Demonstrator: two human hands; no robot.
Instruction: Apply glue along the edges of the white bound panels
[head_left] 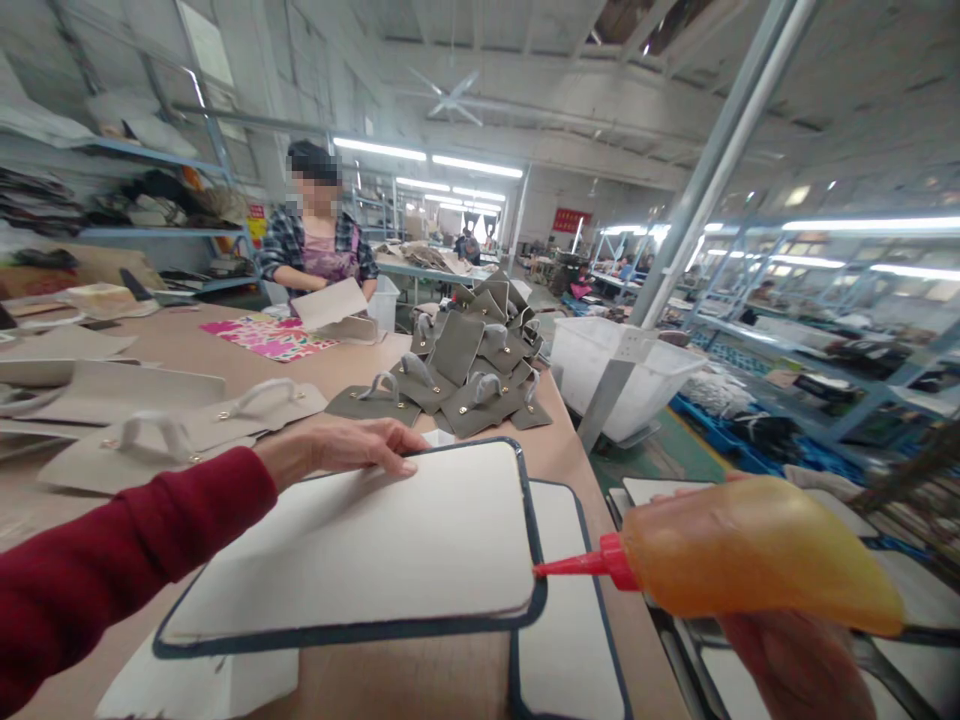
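Note:
My left hand [352,447] pinches the far edge of a white panel [360,550] with a dark blue rim, thumb on top, holding it tilted above the table. In my right hand [795,640] is a squeeze bottle [750,550] of amber liquid, lying on its side with its red nozzle pointing left. The nozzle tip meets the panel's right rim close to the near corner. Beneath it, a second white panel [570,620] with the same dark rim rests on the table. Most of my right hand's fingers are hidden behind the bottle.
Grey-green flat pieces with handles [457,370] are heaped on the table [420,680] ahead. Beige handled pieces [180,430] lie to the left. Across the table a person [322,240] handles a beige piece. A white bin [607,370] and metal post [690,230] stand right.

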